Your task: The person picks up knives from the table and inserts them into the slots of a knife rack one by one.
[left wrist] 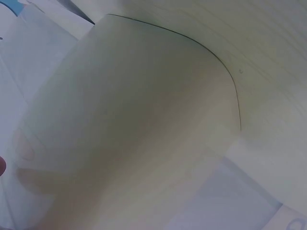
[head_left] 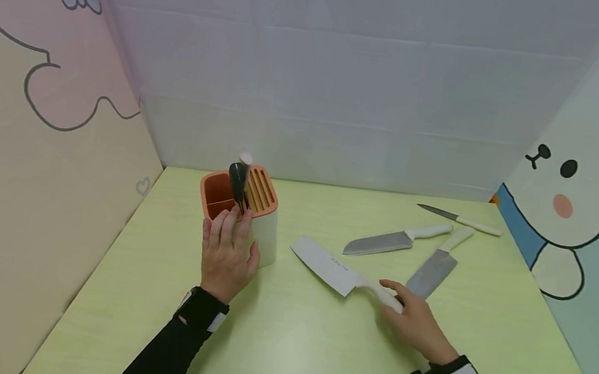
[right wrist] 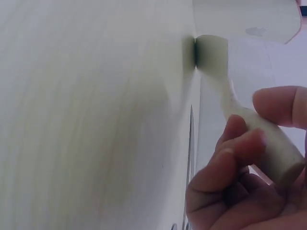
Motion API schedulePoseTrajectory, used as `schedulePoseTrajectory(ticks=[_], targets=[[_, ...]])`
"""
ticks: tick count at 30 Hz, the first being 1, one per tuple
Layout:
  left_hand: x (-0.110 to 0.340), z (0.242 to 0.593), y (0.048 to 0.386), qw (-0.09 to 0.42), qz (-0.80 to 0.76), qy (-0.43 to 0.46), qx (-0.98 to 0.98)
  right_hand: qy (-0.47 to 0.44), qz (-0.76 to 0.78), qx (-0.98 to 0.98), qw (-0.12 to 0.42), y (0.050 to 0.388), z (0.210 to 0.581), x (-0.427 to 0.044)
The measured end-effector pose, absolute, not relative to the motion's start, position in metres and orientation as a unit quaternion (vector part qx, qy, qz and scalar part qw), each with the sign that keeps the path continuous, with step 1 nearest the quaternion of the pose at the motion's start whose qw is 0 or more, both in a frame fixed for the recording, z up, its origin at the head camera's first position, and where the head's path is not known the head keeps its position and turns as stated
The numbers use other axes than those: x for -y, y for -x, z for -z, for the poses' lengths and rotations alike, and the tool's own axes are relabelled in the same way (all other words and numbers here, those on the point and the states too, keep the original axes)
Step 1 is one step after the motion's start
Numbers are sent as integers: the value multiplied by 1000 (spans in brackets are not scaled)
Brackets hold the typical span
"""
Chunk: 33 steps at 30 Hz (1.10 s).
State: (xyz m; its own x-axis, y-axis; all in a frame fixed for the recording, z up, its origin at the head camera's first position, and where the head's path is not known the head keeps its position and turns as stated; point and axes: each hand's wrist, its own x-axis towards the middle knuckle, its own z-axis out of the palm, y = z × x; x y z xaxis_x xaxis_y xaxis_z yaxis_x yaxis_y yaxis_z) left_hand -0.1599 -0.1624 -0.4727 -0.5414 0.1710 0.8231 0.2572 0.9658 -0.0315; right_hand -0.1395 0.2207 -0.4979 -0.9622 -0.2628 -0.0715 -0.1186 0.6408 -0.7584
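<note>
My left hand [head_left: 227, 256] lies with straight fingers against the front of a white knife holder [head_left: 266, 239] with an orange top. The holder's pale wall [left wrist: 144, 105] fills much of the left wrist view, with one fingertip at the left edge. Black-handled scissors or a similar tool [head_left: 236, 180] and a light-handled item [head_left: 246, 159] stick up from the holder. My right hand [head_left: 417, 326] grips the white handle [right wrist: 276, 151] of a cleaver [head_left: 326, 266], thumb on one side and fingers curled on the other. The cleaver's blade points left toward the holder.
Beyond the right hand lie a santoku-shaped knife [head_left: 382, 243], a smaller cleaver [head_left: 433, 273] and a slim paring knife [head_left: 444, 213], all white-handled. They rest on a pale green table [head_left: 291, 348]. Cartoon-printed panels stand left and right, with a plain white sheet [head_left: 333, 91] at the back.
</note>
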Motion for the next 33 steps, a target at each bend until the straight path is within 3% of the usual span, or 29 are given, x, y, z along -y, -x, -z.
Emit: schedulePoseTrajectory(ticks=[8, 13, 17, 26, 33], targets=[[162, 474, 160, 464, 49, 122, 876, 51, 534, -825, 179, 137, 495, -223], [162, 472, 161, 467, 47, 124, 874, 41, 623, -756, 195, 134, 491, -222], [163, 471, 162, 470, 44, 121, 873, 46, 686, -711, 150, 134, 492, -216], [164, 471, 164, 472, 53, 122, 871, 59, 735, -674, -36, 139, 504, -189], [162, 474, 162, 469, 57, 123, 873, 73, 787, -608, -77, 144, 509, -176]])
